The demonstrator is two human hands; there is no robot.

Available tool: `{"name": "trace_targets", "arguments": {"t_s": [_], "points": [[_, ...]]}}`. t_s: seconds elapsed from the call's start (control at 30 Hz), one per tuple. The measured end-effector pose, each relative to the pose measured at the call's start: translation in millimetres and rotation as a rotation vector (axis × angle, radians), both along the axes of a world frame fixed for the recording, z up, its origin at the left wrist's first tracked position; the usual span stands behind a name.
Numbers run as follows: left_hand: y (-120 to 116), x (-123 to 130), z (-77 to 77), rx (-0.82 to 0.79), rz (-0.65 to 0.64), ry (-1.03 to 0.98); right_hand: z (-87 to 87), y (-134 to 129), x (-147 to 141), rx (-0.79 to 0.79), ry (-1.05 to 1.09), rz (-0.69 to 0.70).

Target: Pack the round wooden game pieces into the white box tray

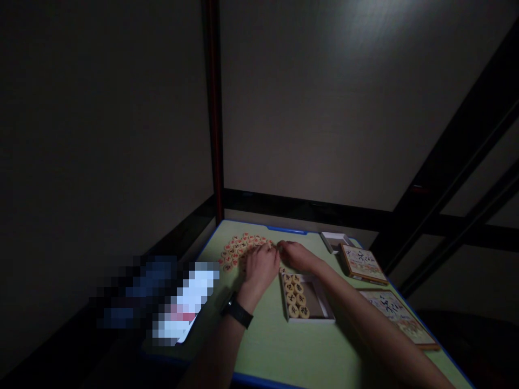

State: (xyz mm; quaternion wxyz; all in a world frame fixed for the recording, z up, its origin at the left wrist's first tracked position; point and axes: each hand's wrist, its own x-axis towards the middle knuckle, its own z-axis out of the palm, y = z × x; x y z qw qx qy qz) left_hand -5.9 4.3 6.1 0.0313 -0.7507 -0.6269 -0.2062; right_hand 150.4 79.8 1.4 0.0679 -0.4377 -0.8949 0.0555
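My left hand (261, 263), with a dark watch (238, 310) on the wrist, reaches over the near right side of a spread of Chinese chess pieces (234, 253). These are round wooden discs, many with red characters. Its fingers are bent and pressed together, their tips hidden. Beside it, my right hand (295, 255) is curled closed, fingertips close to the left ones; anything in them is hidden. One loose disc (283, 270) lies just below the hands. An open shallow box (320, 320) holds several discs (294, 297) in two columns on its left side.
On the green, blue-edged table (259, 348), two printed game boxes (365, 265) lie along the right side, one partly behind my right forearm. A white open tray (336, 241) sits at the back right. A bright pixelated patch (190, 302) covers the left edge. Walls rise behind.
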Motion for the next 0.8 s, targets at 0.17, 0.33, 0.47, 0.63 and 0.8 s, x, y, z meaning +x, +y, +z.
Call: {"name": "trace_targets", "arguments": {"t_s": [0.17, 0.33, 0.47, 0.63, 0.8], "points": [[5, -10, 3.8, -0.065, 0.164, 0.013, -0.5, -5, 2, 0.006, 0.027, 0.003], [4, -9, 5.0, -0.094, 0.139, 0.067, 4.2, -7, 2, 0.048, 0.046, 0.029], [1, -5, 7.1, -0.146, 0.139, 0.069, 15.6, 10, -10, 0.055, -0.029, 0.026], [2, -4, 7.1, -0.164, 0.155, 0.076, 25.8, 49, -44, 0.012, -0.068, -0.027], [3, -4, 4.5, -0.179, 0.139, 0.064, 23.9, 74, -75, -0.049, -0.126, -0.013]]}}
